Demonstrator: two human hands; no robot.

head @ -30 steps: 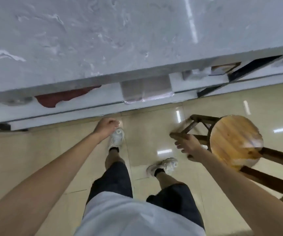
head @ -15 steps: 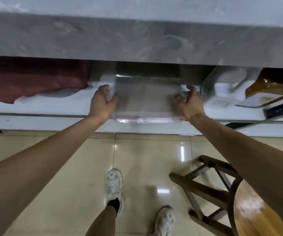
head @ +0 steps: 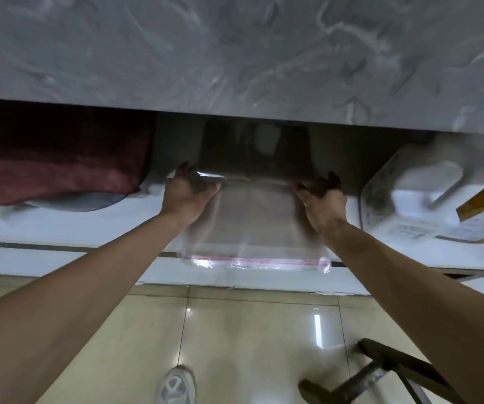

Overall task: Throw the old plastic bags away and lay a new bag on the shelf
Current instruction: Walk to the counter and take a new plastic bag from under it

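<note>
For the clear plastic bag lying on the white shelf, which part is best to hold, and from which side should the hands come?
Judging by its pose, hold the clear plastic bag at its two far corners, from the front, one hand per side, as the left hand and right hand do. It is thin, wide and limp; its red-striped edge overhangs the white shelf, so a single grip would probably let it fold.

Your forearms are bare from the frame edge to the wrists, with no sleeves, watch or rings showing on your left hand [head: 187, 191] or right hand [head: 324, 199]. You wear a white sneaker [head: 176, 387] with grey panels.
</note>
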